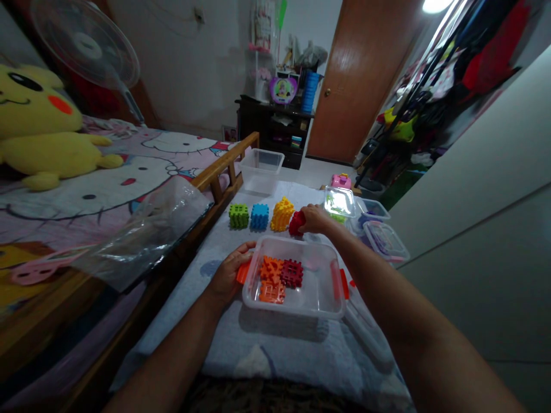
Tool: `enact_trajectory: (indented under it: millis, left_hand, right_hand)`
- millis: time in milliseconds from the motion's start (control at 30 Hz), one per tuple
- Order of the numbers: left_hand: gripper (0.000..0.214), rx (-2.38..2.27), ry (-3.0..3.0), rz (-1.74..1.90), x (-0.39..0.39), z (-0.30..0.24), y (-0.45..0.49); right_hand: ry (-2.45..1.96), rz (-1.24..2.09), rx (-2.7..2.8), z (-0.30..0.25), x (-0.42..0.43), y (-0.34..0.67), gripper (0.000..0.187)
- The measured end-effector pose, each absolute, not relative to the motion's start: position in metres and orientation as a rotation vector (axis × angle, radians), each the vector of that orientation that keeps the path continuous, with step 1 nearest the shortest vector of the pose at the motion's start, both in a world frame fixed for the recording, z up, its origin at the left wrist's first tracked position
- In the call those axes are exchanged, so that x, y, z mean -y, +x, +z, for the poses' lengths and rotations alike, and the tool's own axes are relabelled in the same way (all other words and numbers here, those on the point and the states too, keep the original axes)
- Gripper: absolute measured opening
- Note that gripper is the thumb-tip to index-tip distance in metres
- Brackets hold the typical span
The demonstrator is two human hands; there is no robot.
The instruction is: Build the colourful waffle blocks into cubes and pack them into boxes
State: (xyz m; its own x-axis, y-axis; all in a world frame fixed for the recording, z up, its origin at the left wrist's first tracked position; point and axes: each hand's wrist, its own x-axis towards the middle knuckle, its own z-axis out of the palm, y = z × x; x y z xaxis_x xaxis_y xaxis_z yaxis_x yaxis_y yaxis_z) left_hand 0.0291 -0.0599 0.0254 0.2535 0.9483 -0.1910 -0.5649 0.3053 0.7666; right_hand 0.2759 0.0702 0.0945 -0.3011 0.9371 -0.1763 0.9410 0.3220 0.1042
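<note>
1. Head view: we sit before a pale cloth (275, 344), soft and a little rumpled. A bed (107, 183) with a matte printed sheet runs along our left.
2. The tub (318, 281) rests on the cloth right in front of us. It is clear, thin-walled plastic with rounded corners and orange clips at both ends.
3. Our left hand (230, 272) is clamped over the tub's left rim at the clip, steadying it.
4. Our right hand (314, 219) reaches past the tub's far rim with its fingers closed round the red block (296, 223). The block sits at the right end of the row, just beside the yellow block (282, 214). We cannot tell whether it touches the cloth.
5. Our judgement is to lower the red block straight down, square to its neighbours and with a matching gap. The toothed faces would likely snag if slid sideways. We would also keep the left-hand hold, since smooth plastic may skate on cloth.
6. The blocks are hard, glossy cubes with waffle-like notched faces. The green block (239, 216) and blue block (259, 217) stand slightly apart from each other.
7. Inside the tub, towards its left, the orange blocks (271, 269) touch a dark red block (291, 273).
</note>
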Motion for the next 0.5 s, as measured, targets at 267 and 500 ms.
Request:
enact_trajectory:
  millis: [267, 500]
  left_hand:
    - [0.040, -0.740, 0.634, 1.124, 0.061, 0.027, 0.031]
    - [0.040, -0.748, 0.627, 1.131, 0.061, 0.027, 0.030]
  right_hand:
    - [1.731, -0.028, -2.427, 0.096, -0.068, 0.277, 0.045]
    - [1.775, -0.007, -2.590, 0.144, -0.038, 0.290, 0.041]
